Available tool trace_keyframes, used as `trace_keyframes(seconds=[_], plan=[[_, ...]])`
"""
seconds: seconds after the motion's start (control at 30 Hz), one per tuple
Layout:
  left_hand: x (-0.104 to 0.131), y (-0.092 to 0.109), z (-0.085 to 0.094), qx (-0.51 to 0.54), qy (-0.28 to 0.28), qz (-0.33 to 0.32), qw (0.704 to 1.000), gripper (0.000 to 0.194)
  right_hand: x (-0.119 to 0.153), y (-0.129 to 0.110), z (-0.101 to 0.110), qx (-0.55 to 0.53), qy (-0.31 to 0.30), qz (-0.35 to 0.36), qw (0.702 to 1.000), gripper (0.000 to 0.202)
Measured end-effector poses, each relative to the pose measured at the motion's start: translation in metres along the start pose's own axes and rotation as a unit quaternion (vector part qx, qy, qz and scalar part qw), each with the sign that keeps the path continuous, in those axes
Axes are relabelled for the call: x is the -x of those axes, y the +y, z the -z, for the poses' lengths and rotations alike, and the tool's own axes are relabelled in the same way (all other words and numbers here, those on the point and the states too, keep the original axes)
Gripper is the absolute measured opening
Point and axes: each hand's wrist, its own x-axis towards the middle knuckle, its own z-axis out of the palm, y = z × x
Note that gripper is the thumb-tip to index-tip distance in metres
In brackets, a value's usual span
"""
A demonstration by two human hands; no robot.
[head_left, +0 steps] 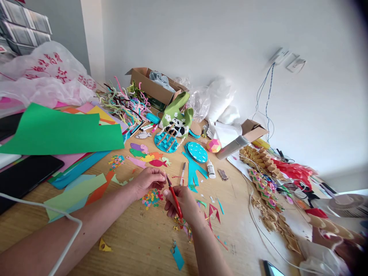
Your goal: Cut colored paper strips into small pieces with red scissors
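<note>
My right hand [185, 203] is closed around red-handled scissors [176, 201], their dark blades pointing up and left. My left hand [148, 182] is held close to the blade tips, thumb and forefinger pinched together; whatever tiny piece they hold is too small to name. Below the fingers lies a pile of small coloured paper dots [152, 198]. Another heap of paper bits [184, 227] is partly hidden under my right hand. Several coloured paper fish [158, 163] lie just beyond my left hand. A blue paper cutout [192, 170] and a pen [182, 173] lie beyond the scissors.
Green card sheets [66, 132] and a black tablet-like slab [31, 178] are at left, with a white cable [77, 226] across my left forearm. Pipe cleaners [126, 101], a cardboard box [143, 78] and a panda bag [176, 120] stand behind. A glue bottle [211, 169] and grey cylinder [232, 147] are right.
</note>
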Motion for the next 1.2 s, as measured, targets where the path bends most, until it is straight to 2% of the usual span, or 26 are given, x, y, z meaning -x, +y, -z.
trace_keyframes(seconds=[0.3, 0.57, 0.77, 1.2], plan=[[-0.0014, -0.0025, 0.0017, -0.01, -0.02, -0.005, 1.0, 0.012, -0.0005, 0.0022, -0.0003, -0.008, 0.002, 0.006, 1.0, 0.051], [-0.0003, -0.0009, 0.0, -0.019, -0.012, -0.001, 1.0, 0.013, -0.0005, 0.0, 0.0001, -0.005, 0.001, 0.009, 1.0, 0.052], [-0.0014, -0.0011, 0.0004, -0.002, 0.015, 0.004, 1.0, 0.015, -0.0008, 0.0018, -0.0021, -0.009, 0.002, 0.004, 1.0, 0.054], [-0.0009, -0.002, 0.0011, -0.002, 0.002, -0.003, 1.0, 0.013, -0.0021, 0.0028, -0.0016, -0.003, 0.001, 0.013, 1.0, 0.06]])
